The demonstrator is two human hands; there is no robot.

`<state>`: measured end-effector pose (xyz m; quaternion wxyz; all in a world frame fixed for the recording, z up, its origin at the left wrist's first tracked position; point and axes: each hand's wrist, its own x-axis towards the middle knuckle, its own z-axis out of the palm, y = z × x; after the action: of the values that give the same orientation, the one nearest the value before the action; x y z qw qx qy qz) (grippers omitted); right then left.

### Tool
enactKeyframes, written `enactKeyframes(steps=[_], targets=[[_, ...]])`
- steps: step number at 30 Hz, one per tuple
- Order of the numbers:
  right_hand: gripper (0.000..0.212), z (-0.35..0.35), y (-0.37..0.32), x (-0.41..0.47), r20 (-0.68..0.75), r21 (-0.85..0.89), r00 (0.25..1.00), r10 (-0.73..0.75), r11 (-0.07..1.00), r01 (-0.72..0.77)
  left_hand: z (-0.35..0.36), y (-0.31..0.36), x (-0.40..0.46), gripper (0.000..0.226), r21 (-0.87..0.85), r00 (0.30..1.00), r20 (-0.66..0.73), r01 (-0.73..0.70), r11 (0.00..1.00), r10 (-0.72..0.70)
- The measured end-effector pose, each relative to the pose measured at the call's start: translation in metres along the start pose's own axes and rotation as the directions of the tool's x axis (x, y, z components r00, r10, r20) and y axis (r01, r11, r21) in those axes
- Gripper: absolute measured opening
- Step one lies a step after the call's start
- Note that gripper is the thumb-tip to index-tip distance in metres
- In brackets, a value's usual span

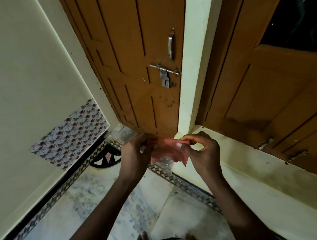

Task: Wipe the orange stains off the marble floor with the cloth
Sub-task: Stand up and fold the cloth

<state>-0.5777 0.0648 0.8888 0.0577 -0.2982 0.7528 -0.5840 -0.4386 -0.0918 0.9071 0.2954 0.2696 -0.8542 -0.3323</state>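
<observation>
- Up at chest height, we hold the cloth (pixel 164 150) stretched between both hands, well above the floor (pixel 107 205)
- Our left hand (pixel 135 154) is clenched around the cloth's left edge
- Our right hand (pixel 201 150) pinches its top right corner with thumb and forefinger
- Behind the cloth stands the door (pixel 133 66), its latch (pixel 164 71) near the pale frame (pixel 190 81)
- Our toes (pixel 142 239) show on the marble below
- We cannot make out any stains from this view
</observation>
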Motion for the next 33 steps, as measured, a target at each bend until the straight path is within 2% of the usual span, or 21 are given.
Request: enactKeyframes(steps=[4, 7, 9, 14, 16, 18, 20, 22, 25, 28, 31, 33], targets=[[0.016, 0.011, -0.009, 0.01, 0.018, -0.021, 0.999, -0.052, 0.998, 0.052, -0.017, -0.013, 0.009, 0.016, -0.011, 1.0, 0.004, 0.001, 1.0, -0.001], [0.014, 0.016, -0.019, 0.013, 0.126, 0.068, 0.992, -0.024, 0.998, 0.015, -0.028, -0.017, 0.015, 0.01, -0.165, 0.996, 0.09, 0.025, 0.986, -0.01], [0.014, 0.022, -0.025, 0.012, 0.148, 0.07, 0.989, -0.025, 0.997, 0.015, -0.032, -0.019, 0.015, 0.011, -0.271, 0.987, 0.159, 0.055, 0.961, -0.011], [0.015, 0.035, -0.031, 0.008, 0.018, 0.054, 1.0, -0.007, 0.999, 0.006, -0.032, -0.037, 0.019, 0.037, -0.554, 0.982, 0.187, 0.081, 0.829, 0.028], [0.015, 0.034, -0.03, 0.006, -0.047, 0.082, 0.997, 0.054, 0.995, -0.05, -0.031, -0.042, 0.021, 0.035, -0.62, 0.98, 0.194, 0.085, 0.78, 0.047], [0.014, 0.032, -0.028, 0.001, -0.098, 0.121, 0.985, 0.139, 0.984, -0.127, -0.026, -0.045, 0.024, 0.024, -0.595, 0.971, 0.21, 0.032, 0.803, 0.117], [0.012, 0.029, -0.023, -0.003, -0.123, 0.192, 0.967, 0.221, 0.962, -0.196, -0.016, -0.046, 0.027, 0.024, -0.561, 0.946, 0.257, -0.02, 0.828, 0.198], [0.015, 0.023, -0.013, -0.006, -0.112, 0.283, 0.95, 0.292, 0.926, -0.251, -0.003, -0.043, 0.033, 0.033, -0.549, 0.921, 0.339, 0.027, 0.835, 0.193], [0.034, 0.007, 0.003, -0.001, -0.045, 0.38, 0.918, 0.393, 0.857, -0.348, 0.021, -0.036, 0.045, 0.038, -0.569, 0.871, 0.46, 0.139, 0.81, 0.173], [0.054, -0.014, 0.024, 0.015, -0.006, 0.317, 0.915, 0.402, 0.869, -0.38, 0.054, -0.036, 0.06, 0.046, -0.546, 0.831, 0.527, 0.172, 0.82, 0.177], [0.047, -0.033, 0.063, 0.038, -0.049, 0.303, 0.901, 0.432, 0.866, -0.398, 0.097, -0.034, 0.075, 0.049, -0.464, 0.811, 0.577, 0.23, 0.855, 0.095], [0.039, -0.043, 0.099, 0.056, -0.09, 0.308, 0.884, 0.459, 0.857, -0.413, 0.133, -0.032, 0.085, 0.047, -0.415, 0.799, 0.6, 0.342, 0.843, -0.029]])
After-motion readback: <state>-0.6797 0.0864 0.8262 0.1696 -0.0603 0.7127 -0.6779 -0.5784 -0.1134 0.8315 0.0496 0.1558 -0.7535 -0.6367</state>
